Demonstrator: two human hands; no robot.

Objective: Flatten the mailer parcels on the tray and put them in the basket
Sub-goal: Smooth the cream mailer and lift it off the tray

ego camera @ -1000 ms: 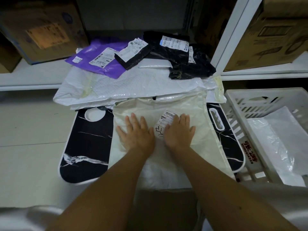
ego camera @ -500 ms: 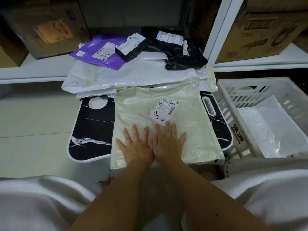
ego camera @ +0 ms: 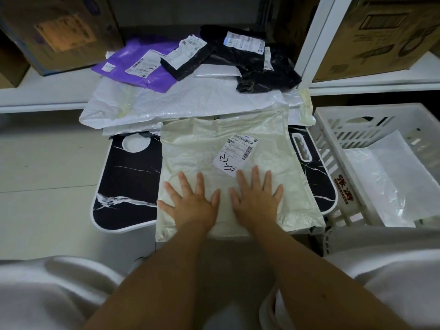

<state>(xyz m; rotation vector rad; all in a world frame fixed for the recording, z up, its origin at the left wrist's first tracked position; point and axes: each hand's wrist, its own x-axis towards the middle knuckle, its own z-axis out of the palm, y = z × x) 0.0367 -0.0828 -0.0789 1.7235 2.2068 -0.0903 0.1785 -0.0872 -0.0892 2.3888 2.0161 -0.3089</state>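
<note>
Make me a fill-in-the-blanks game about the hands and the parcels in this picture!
1. Both hands, the left hand and the right hand, press flat on the ______-coloured mailer.
2. The tray under that mailer is black with ______ veins.
3. The white basket stands to the person's ______.
4. Behind the tray, beside the black mailers, lies one ______ mailer.

Missing words: cream; white; right; purple
</note>
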